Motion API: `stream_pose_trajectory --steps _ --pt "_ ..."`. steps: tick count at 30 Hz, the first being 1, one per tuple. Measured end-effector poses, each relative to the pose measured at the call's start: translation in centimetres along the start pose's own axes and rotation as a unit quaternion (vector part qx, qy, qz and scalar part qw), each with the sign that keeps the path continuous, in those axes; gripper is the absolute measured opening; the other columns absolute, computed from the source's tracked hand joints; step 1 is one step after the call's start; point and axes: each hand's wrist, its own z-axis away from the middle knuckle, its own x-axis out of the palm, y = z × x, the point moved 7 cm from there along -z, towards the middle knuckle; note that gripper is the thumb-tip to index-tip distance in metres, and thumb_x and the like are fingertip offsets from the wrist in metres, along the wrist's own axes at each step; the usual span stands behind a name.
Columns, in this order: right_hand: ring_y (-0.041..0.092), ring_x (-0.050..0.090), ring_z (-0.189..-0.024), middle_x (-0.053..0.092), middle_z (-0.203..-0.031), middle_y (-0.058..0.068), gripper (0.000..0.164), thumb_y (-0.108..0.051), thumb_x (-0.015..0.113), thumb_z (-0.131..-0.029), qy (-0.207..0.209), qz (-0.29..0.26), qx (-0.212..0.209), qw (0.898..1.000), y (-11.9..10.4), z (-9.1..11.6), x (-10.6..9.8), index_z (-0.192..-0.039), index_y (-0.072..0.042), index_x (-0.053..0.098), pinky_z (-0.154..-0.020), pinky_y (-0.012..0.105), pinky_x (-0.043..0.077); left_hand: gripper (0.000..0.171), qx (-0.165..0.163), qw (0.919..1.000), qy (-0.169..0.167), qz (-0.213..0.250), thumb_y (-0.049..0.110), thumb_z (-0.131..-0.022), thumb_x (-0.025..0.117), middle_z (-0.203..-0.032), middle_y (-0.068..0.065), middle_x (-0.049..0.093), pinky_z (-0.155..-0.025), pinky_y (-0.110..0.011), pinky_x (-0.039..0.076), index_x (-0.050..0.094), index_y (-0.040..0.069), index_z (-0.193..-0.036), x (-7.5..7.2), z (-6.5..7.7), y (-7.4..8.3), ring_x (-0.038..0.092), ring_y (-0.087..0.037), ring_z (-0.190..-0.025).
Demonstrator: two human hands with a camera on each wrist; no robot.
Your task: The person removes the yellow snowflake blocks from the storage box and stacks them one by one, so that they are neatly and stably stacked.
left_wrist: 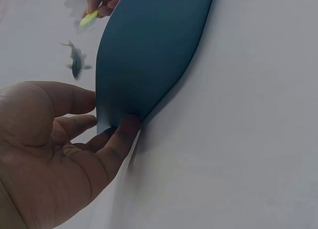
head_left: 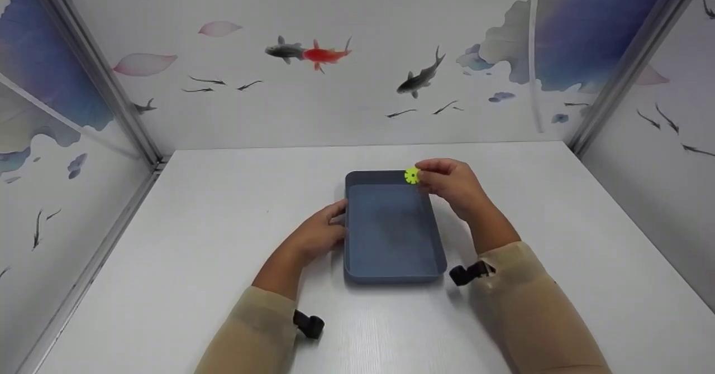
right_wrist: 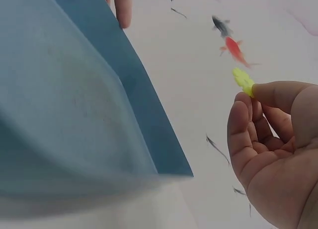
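Note:
A blue-grey rectangular tray (head_left: 394, 278) with low walls lies on the white table. My left hand (head_left: 317, 233) is at its left side, fingers touching the outside of the wall; in the left wrist view the fingertips of the left hand (left_wrist: 74, 139) rest against the tray's side (left_wrist: 149, 45). Between thumb and fingers my right hand (head_left: 453, 187) pinches a small lime-yellow notched disc (head_left: 411, 175) with a hole in its middle. It is held above the tray's far right corner. The right wrist view shows the disc (right_wrist: 243, 81) at the fingertips, apart from the tray.
White panels (head_left: 357, 111) printed with fish, petals and blue leaves stand behind and at both sides of the table (head_left: 223, 206). Metal posts (head_left: 106, 72) mark the corners. Black camera mounts (head_left: 309, 325) stick out from both sleeves.

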Motion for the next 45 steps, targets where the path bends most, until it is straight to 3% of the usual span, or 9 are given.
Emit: stream_pose_trajectory --steps 13,26,36,45 --pt "0.019 0.071 -0.107 0.072 -0.12 0.0 0.04 -0.03 0.074 -0.102 0.045 -0.001 0.04 0.998 2.1 0.6 -5.3 -0.135 -0.008 0.07 -0.093 0.022 0.063 0.079 0.011 0.9999 -0.009 0.006 0.004 -0.099 0.056 -0.177 -0.005 0.034 -0.121 -0.049 0.049 0.029 0.019 -0.171 -0.2 -0.1 -0.2 0.045 -0.03 -0.157" --pt "0.014 0.067 -0.112 0.064 -0.131 -0.002 0.042 -0.029 0.069 -0.105 0.069 -0.029 0.114 0.991 6.6 0.4 -9.4 -0.143 -0.011 0.066 -0.096 0.019 0.061 0.081 0.007 0.9998 -0.01 0.017 0.002 -0.097 0.056 -0.178 -0.005 0.031 -0.123 -0.049 0.047 0.028 0.018 -0.171 -0.1 -0.1 -0.2 0.043 -0.032 -0.158" --pt "0.017 0.061 -0.117 0.06 -0.136 -0.001 0.041 -0.03 0.066 -0.107 0.079 -0.027 0.172 0.982 8.9 0.6 -10.5 -0.145 -0.015 0.065 -0.099 0.02 0.059 0.081 0.006 0.9999 -0.01 0.01 0.002 -0.097 0.056 -0.178 -0.003 0.031 -0.123 -0.048 0.048 0.028 0.019 -0.171 -0.1 0.0 -0.1 0.043 -0.031 -0.158" --pt "0.018 0.06 -0.115 0.06 -0.134 0.004 0.038 -0.028 0.069 -0.105 0.095 -0.044 0.177 0.979 9.6 0.7 -10.2 -0.14 -0.015 0.066 -0.099 0.022 0.059 0.083 0.01 0.9998 -0.016 0.01 0.002 -0.095 0.054 -0.178 -0.003 0.029 -0.123 -0.047 0.048 0.026 0.018 -0.172 0.0 0.0 -0.1 0.043 -0.03 -0.158"
